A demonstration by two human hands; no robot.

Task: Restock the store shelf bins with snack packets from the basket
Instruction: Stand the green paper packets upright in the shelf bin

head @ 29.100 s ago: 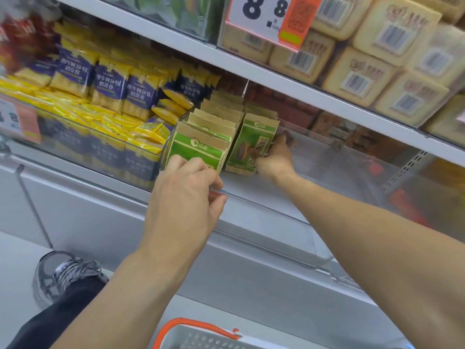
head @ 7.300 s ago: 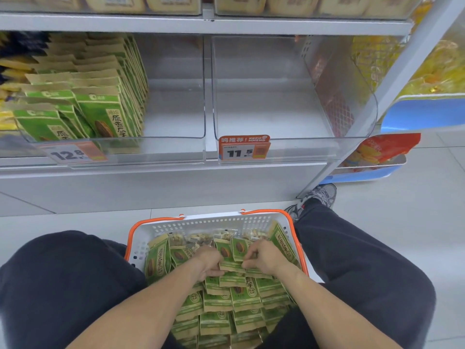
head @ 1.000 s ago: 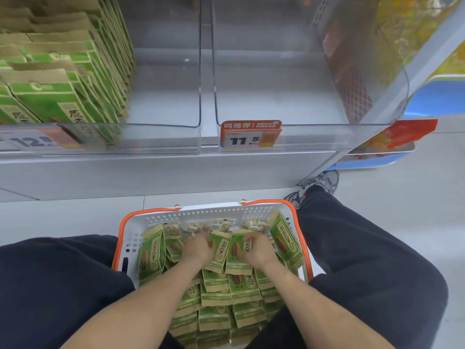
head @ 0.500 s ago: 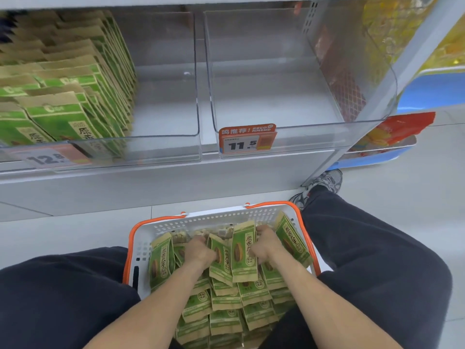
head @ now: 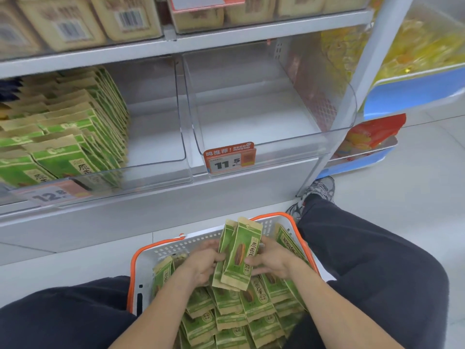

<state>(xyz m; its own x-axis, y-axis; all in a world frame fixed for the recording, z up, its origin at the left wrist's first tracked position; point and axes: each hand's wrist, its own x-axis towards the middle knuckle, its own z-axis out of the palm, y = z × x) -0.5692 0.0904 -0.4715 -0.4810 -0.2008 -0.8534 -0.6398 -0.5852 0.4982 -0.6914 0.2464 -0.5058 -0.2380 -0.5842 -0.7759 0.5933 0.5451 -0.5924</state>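
A person is crouching before a store shelf, with the left hand (head: 201,264) and the right hand (head: 273,263) gripping a small upright stack of snack packets (head: 237,255) from either side, fingers curled round its edges. The packets are flat, rectangular pouches of kraft-brown paper with green printed panels and a striped seed pictured on the front; their top and bottom seams are looking crimped. The stack is sitting just above the basket (head: 143,263), a white perforated plastic tub with an orange rim, which is lying on the floor between the person's dark trouser legs. More of the same packets are lying overlapped inside it, and a few are leaning upright against its walls.

On the shelf, two clear, rigid plastic bins with rounded corners are standing side by side. The left bin (head: 156,167) is holding rows of larger green-and-brown packets (head: 75,137) packed on edge toward its left side, with bare floor on the right. The right bin (head: 289,144) is showing only its bare floor, and an orange price tag (head: 229,158) reading 11.5 is hanging on its front lip. A blurred tag reading 12.8 (head: 50,195) is fronting the left bin. Above, pale beige wrapped blocks (head: 125,18) with barcodes are filling the upper shelf. A grey shelf upright (head: 362,79) is rising to the right, beside a blue display stand (head: 412,96) with yellow bags. A grey sneaker (head: 319,192) is resting on the tiled floor.
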